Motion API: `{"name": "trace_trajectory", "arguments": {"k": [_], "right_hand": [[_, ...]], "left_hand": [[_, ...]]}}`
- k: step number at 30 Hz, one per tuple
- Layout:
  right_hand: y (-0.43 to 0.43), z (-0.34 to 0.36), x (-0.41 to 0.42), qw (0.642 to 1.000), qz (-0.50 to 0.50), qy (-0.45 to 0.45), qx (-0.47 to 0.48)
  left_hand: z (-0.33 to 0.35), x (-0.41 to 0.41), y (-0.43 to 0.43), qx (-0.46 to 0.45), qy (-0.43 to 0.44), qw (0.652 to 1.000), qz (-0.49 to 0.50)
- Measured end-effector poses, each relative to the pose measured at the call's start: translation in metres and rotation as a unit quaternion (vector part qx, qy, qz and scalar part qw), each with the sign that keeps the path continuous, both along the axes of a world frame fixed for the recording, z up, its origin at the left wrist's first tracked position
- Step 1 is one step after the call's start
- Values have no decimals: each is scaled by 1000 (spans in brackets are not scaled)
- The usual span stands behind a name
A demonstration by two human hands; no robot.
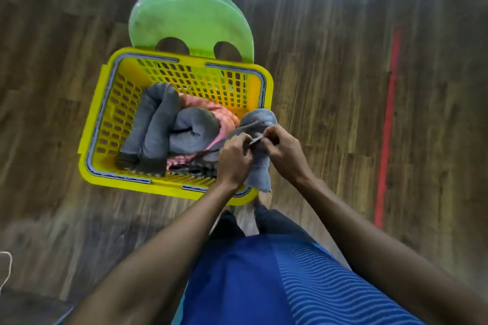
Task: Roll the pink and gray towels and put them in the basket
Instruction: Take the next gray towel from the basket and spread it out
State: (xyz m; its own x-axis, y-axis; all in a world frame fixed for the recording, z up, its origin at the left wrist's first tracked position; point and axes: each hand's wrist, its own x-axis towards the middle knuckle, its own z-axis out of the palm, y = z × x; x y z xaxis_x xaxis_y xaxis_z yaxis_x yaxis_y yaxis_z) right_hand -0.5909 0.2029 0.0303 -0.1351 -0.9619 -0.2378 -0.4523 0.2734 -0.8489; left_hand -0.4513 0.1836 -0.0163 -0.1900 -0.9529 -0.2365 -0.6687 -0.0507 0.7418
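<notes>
Dim, soft indoor light covers a wooden floor (330, 87), with a pale bluish sheen at its far edge, right of centre. The yellow basket (95, 124) and green chair (190, 16) are the brightest, most saturated things in view, and the chair back carries a faint gloss. Sharpest are the left hand (233, 158) and right hand (284, 150) pinching the gray towel (260, 119). The floor smears into streaks toward the left and right edges, and the wide lens bows the planks and the red line (388, 126) at right. The near corners darken. The blue shirt (264, 285) nearest the camera is soft. A weak, soft-edged shadow lies beside the basket's near left side.
</notes>
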Motion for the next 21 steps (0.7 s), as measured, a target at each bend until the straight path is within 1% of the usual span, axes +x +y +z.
{"name": "trace_trajectory", "arguments": {"k": [3,7,9,11,14,15,17,19,21], "right_hand": [[10,14,-5,1000,-7,-17,-11],[19,27,-15,999,-25,-5,-27],[22,31,-16,1000,-18,6,-21],[21,36,-13,1000,-11,17,-23],[14,50,-7,998,-23,24,-50],[11,56,-5,997,-24,27,-62],[7,66,-6,995,-41,35,-86],[7,72,-15,991,-76,52,-99],[10,71,-28,985,-121,68,-100]], "left_hand": [[17,13,-2,11,36,999,-38],[47,33,-15,10,102,991,-86],[60,36,-24,-19,116,988,-98],[70,34,-31,-75,87,987,-116],[70,30,-32,-146,2,977,-155],[67,32,-31,-152,-16,977,-148],[63,38,-31,-147,-31,984,-98],[62,49,-31,-150,-33,988,-32],[69,58,-34,-172,-32,984,22]]}}
